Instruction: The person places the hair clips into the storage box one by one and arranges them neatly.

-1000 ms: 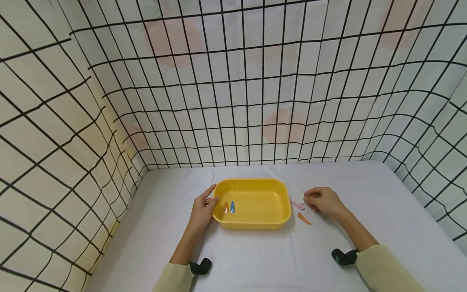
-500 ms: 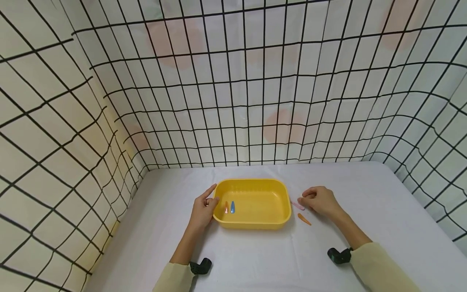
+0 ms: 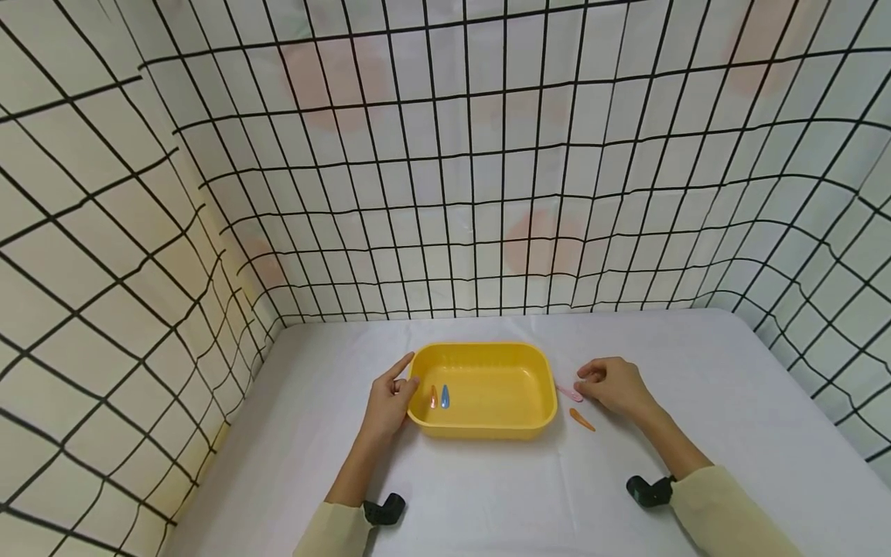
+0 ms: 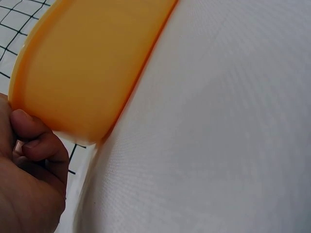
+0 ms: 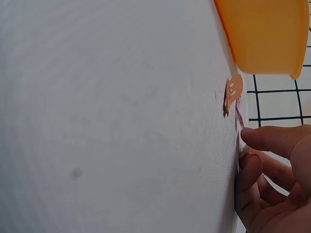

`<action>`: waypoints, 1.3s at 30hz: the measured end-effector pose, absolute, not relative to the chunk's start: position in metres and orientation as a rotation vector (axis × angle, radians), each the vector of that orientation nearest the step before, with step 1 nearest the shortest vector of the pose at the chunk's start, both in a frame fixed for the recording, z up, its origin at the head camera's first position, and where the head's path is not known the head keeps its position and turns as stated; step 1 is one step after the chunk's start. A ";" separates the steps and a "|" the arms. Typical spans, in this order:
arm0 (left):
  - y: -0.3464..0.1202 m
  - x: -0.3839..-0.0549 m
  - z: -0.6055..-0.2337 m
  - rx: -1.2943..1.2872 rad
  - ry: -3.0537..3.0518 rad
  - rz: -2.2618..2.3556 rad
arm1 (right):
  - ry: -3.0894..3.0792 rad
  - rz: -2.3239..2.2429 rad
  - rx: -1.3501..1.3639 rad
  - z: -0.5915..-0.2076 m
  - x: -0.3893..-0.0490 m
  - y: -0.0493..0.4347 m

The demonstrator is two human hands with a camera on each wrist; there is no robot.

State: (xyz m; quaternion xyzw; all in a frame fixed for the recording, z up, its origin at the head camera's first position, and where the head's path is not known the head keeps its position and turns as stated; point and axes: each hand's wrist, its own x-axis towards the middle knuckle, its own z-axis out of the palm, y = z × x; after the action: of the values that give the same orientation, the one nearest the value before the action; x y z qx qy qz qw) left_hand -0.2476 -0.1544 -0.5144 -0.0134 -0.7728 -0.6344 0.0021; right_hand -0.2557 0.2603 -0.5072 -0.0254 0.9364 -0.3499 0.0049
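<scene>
In the head view my left hand point(image 3: 385, 398) holds the left wall of a yellow plastic tray point(image 3: 497, 394), thumb at the rim and index finger along its outside. An orange snap hair clip point(image 3: 433, 397) and a blue one point(image 3: 445, 396) lie side by side inside, near that hand. Right of the tray, my right hand point(image 3: 616, 384) is low over the cloth. The right wrist view shows a small part of a white hair clip point(image 5: 243, 151) between its thumb and fingers; the rest is hidden. Beside it on the cloth are a pink hair clip point(image 3: 571, 394) and another orange one point(image 3: 582, 419).
A white cloth point(image 3: 487, 495) covers the table. Black wire mesh point(image 3: 473, 203) over pale fabric encloses the back and both sides. Each wrist carries a small black camera, such as the left one point(image 3: 385, 509).
My right hand has moved slightly left over the white hair clip, which showed beside the fingertips a second ago and is now covered in the head view. The left hand stays on the tray.
</scene>
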 end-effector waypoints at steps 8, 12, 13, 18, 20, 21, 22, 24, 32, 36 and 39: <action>-0.154 -0.249 -0.513 -0.049 -2.436 -1.982 | 2.938 -1.102 -0.071 -0.508 -0.255 0.263; -0.155 -0.247 -0.515 -0.033 -2.428 -1.988 | 2.927 -1.122 -0.050 -0.510 -0.255 0.262; -0.155 -0.247 -0.515 -0.034 -2.427 -1.987 | 2.925 -1.132 -0.045 -0.510 -0.255 0.262; -0.154 -0.248 -0.515 -0.044 -2.428 -1.985 | 2.931 -1.153 -0.022 -0.507 -0.253 0.260; -0.154 -0.248 -0.515 -0.042 -2.432 -1.987 | 2.930 -1.153 0.004 -0.506 -0.252 0.260; -0.154 -0.248 -0.514 -0.043 -2.431 -1.991 | 2.922 -1.160 0.010 -0.506 -0.252 0.260; -0.154 -0.248 -0.514 -0.040 -2.432 -1.996 | 2.911 -1.169 0.029 -0.506 -0.252 0.260; -0.154 -0.248 -0.513 -0.035 -2.427 -2.007 | 2.891 -1.188 0.065 -0.506 -0.251 0.260; -0.154 -0.248 -0.512 -0.027 -2.421 -2.024 | 2.844 -1.238 0.142 -0.506 -0.252 0.265; -0.153 -0.248 -0.512 -0.015 -2.429 -2.015 | 2.823 -1.251 0.144 -0.504 -0.250 0.268; -0.153 -0.248 -0.512 -0.009 -2.433 -2.007 | 2.827 -1.273 0.137 -0.503 -0.249 0.272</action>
State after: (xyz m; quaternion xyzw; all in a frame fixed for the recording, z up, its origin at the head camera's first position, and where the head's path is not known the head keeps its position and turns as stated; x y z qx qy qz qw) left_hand -0.2480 -0.1530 -0.5120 -0.0028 -0.7714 -0.6364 -0.0060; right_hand -0.2489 0.2717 -0.5025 0.0442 0.9108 -0.4100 0.0191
